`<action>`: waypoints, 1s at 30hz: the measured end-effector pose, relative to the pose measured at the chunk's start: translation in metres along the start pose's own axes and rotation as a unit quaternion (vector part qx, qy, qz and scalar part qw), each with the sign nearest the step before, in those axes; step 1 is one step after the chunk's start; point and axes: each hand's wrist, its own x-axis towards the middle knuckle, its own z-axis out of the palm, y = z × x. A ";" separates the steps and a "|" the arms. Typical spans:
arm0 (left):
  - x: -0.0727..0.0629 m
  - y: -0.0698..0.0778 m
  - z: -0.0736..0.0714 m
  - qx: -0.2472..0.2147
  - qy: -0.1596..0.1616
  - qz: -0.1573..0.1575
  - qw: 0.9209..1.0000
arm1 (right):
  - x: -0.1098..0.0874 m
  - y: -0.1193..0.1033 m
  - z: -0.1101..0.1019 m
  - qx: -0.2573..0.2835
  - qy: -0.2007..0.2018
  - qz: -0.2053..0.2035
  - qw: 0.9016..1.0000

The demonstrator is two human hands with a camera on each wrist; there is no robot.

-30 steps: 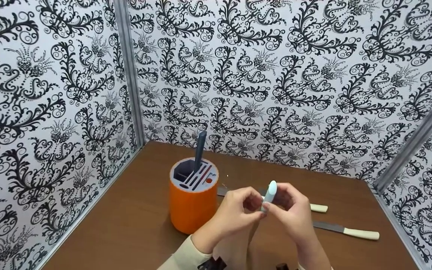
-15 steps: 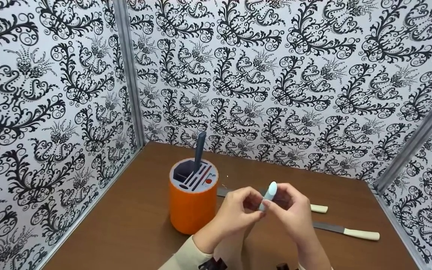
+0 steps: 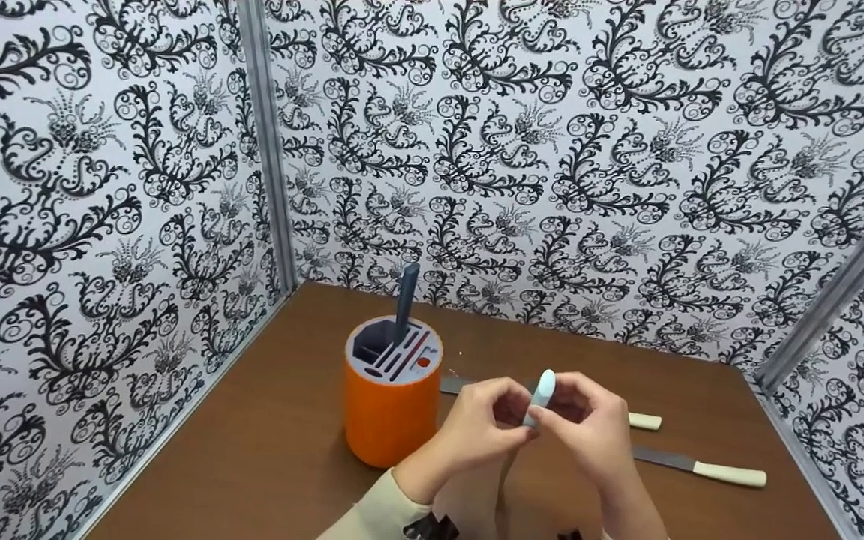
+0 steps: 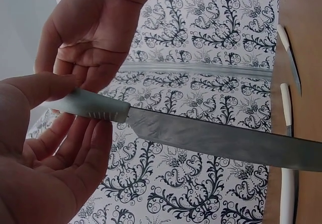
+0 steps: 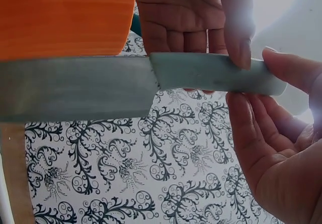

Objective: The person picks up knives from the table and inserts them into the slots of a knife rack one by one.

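Both hands hold a kitchen knife by its pale green handle (image 3: 540, 399), raised over the table with the blade pointing down. My left hand (image 3: 481, 424) pinches the handle between thumb and fingers nearer the blade. My right hand (image 3: 589, 424) pinches it near the butt end. In the left wrist view the broad metal blade (image 4: 216, 138) runs off to the right. The right wrist view shows the flat of the same blade (image 5: 75, 88) and the whole handle (image 5: 201, 73).
An orange knife block (image 3: 391, 416) with a grey slotted top stands left of the hands; one dark-handled knife (image 3: 406, 300) stands in it. Cream-handled knives (image 3: 730, 474) lie at the right. Another blade (image 3: 453, 385) lies behind the left hand. Patterned walls (image 3: 552, 150) enclose the table (image 3: 252, 435).
The held knife has turned slightly back and forth, its blade showing broader half a second ago and edge-on now. Both hands keep their grip. The head view has shifted a little.
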 end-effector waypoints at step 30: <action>-0.003 0.017 -0.018 -0.010 0.033 0.024 0.999 | 0.031 0.091 -0.036 0.307 0.093 0.073 0.944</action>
